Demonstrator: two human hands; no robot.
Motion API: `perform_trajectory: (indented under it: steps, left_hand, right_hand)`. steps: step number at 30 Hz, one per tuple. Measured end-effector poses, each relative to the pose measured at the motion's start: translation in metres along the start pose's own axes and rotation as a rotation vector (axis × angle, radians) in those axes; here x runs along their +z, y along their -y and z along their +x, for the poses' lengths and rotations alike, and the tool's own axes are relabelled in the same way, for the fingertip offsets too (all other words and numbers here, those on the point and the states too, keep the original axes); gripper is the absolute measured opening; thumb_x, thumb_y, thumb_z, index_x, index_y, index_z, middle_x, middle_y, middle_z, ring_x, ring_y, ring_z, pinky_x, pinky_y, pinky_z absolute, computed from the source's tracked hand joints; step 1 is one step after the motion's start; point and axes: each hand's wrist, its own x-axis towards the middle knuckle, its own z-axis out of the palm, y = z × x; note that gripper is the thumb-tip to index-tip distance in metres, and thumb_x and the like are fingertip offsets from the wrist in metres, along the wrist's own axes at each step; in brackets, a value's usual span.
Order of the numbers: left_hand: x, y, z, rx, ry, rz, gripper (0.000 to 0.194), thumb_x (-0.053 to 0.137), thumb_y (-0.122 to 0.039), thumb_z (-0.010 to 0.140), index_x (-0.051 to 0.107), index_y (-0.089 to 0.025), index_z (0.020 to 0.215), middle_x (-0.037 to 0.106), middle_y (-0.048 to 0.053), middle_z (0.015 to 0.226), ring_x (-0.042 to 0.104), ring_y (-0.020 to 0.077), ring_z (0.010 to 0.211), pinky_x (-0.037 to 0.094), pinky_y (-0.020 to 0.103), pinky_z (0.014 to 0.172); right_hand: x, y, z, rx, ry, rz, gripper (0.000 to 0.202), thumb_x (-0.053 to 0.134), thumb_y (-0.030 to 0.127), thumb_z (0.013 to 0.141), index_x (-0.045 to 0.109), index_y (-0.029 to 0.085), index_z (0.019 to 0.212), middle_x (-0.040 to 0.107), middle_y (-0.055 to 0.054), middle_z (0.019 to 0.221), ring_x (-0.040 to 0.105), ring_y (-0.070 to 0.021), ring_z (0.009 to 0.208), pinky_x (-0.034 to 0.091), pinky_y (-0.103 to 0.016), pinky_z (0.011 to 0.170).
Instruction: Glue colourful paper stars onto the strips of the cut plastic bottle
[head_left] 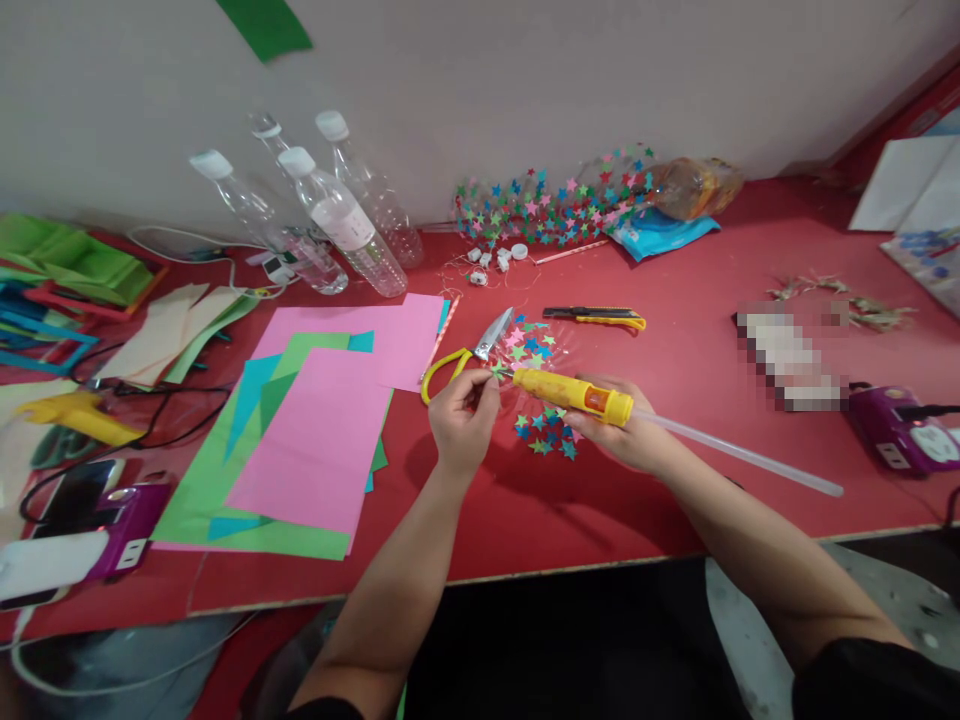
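Observation:
My right hand [619, 430] is wrapped round a yellow hot glue gun [551, 388], with a long translucent glue stick [750, 455] poking out of its back end. The gun's nozzle points left, at the fingertips of my left hand [465, 415]. Those fingers are pinched on a small green paper star [497, 371]. Under and around the gun lie several loose coloured paper stars [551, 438] on clear plastic. Yellow-handled scissors [450, 370] lie partly open just beyond my left hand. Farther back is a yellow and black utility knife [592, 317].
Sheets of coloured paper [307, 440] are spread at left. Upright plastic bottles [345, 225] stand at the back left. A star-covered clear bottle [555, 205] lies along the wall. Purple power strips [135, 520] sit at left and right. The red table [465, 550] ends near my body.

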Motion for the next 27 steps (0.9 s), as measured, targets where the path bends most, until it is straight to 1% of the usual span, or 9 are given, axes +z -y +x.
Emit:
perform_trajectory:
  steps: [9,13,22,27]
  left_hand:
    - [0.0007,-0.0036,0.0002,-0.007,0.006,-0.046,0.008,0.060,-0.022,0.082,0.065,-0.018,0.077,0.054,-0.007,0.052,0.046,0.0058,0.042,0.038,0.018,0.043]
    - [-0.0004,-0.0040,0.0001,-0.007,0.009,-0.038,0.009,0.060,-0.022,0.082,0.065,-0.018,0.076,0.054,-0.006,0.052,0.046,0.0055,0.042,0.039,0.018,0.044]
    - [0.0007,-0.0067,0.0005,-0.036,0.007,-0.050,0.009,0.059,-0.022,0.081,0.064,-0.018,0.075,0.054,-0.006,0.051,0.046,0.0057,0.041,0.040,0.018,0.043]
    - [0.0007,-0.0065,0.0005,-0.042,0.007,-0.062,0.008,0.060,-0.021,0.081,0.064,-0.018,0.075,0.054,-0.007,0.051,0.046,0.0053,0.040,0.040,0.018,0.042]
  right_hand:
    - [0.0003,0.0029,-0.0003,0.091,0.026,0.080,0.034,0.060,0.049,0.087,0.051,0.020,0.070,0.048,0.002,0.063,0.048,-0.0105,0.053,0.039,-0.024,0.049]
    - [-0.0002,0.0042,-0.0003,0.112,0.028,0.094,0.034,0.059,0.050,0.087,0.051,0.021,0.071,0.050,0.002,0.063,0.048,-0.0108,0.054,0.040,-0.023,0.048]
    - [-0.0001,0.0041,0.0000,0.099,0.026,0.104,0.032,0.060,0.047,0.086,0.052,0.020,0.071,0.052,0.002,0.063,0.049,-0.0109,0.053,0.040,-0.024,0.048]
    - [-0.0006,0.0040,0.0004,0.097,0.035,0.091,0.032,0.059,0.047,0.087,0.052,0.020,0.071,0.050,0.002,0.063,0.049,-0.0109,0.054,0.040,-0.024,0.049]
